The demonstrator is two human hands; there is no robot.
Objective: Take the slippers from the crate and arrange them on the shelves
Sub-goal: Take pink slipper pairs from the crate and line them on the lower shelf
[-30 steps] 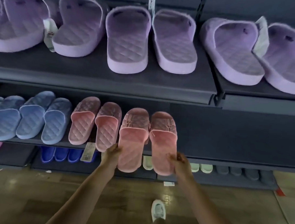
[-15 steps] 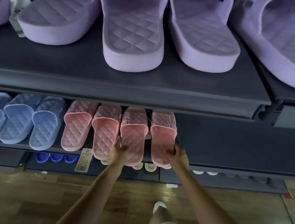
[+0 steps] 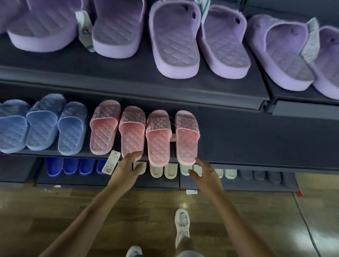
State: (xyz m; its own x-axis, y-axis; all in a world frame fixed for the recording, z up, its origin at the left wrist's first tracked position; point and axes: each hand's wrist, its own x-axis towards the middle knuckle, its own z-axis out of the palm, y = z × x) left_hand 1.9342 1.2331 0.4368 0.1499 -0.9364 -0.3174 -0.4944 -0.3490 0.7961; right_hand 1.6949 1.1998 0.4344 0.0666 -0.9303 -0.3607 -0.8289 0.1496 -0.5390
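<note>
4 pink slippers (image 3: 158, 143) are lying side by side on the middle shelf (image 3: 261, 144), toes pointing to the back and heels reaching its front edge. The left hand (image 3: 129, 164) is reaching up from below that edge, its relaxed fingers touching the heel of the 2nd slipper from the left and gripping nothing. The right hand (image 3: 205, 173) is hovering just below the heel of the 4th slipper, fingers spread and loose and holding nothing; whether a fingertip is touching the heel cannot be told. A price tag (image 3: 111, 162) is hanging over the front edge just left of the left hand. Blue slippers (image 3: 42, 126) are filling the left end of the same shelf, beside the pink ones. Purple slippers (image 3: 176, 43) are sitting in a row along the upper shelf (image 3: 128, 78). On the bottom shelf (image 3: 104, 181), dark blue slippers (image 3: 72, 166), pale slippers (image 3: 170, 171) and grey slippers (image 3: 263, 176) are lining up. The person's white shoes (image 3: 182, 220) are standing on the wooden floor (image 3: 64, 211).
</note>
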